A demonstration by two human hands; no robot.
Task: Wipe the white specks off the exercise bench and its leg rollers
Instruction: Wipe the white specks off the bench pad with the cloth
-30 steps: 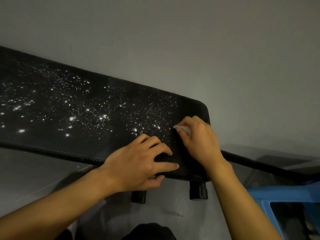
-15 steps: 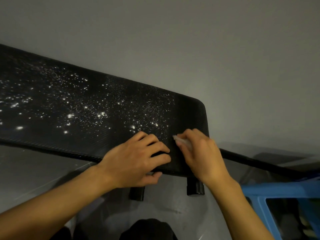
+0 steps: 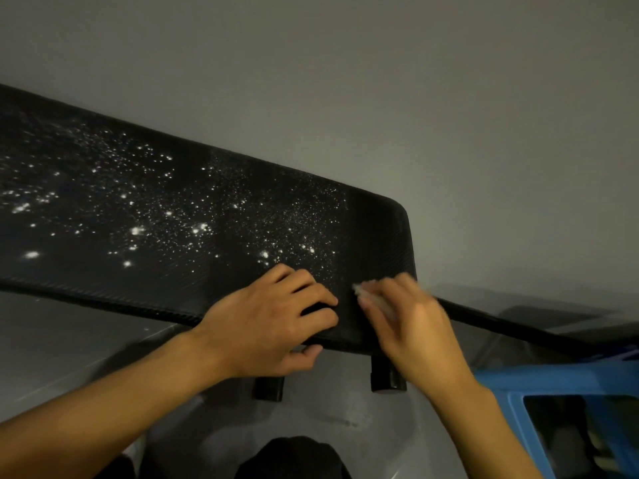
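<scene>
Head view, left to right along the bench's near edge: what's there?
Speck-covered stretch of the bench pad → left hand gripping the pad's near edge → right hand holding a white wipe → blue stool.

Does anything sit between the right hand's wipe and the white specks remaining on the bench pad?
Partly. The left hand grips the near edge of the bench pad just left of the wipe in the right hand, blocking a sweep along that edge. The white specks above its fingers lie open.
</scene>
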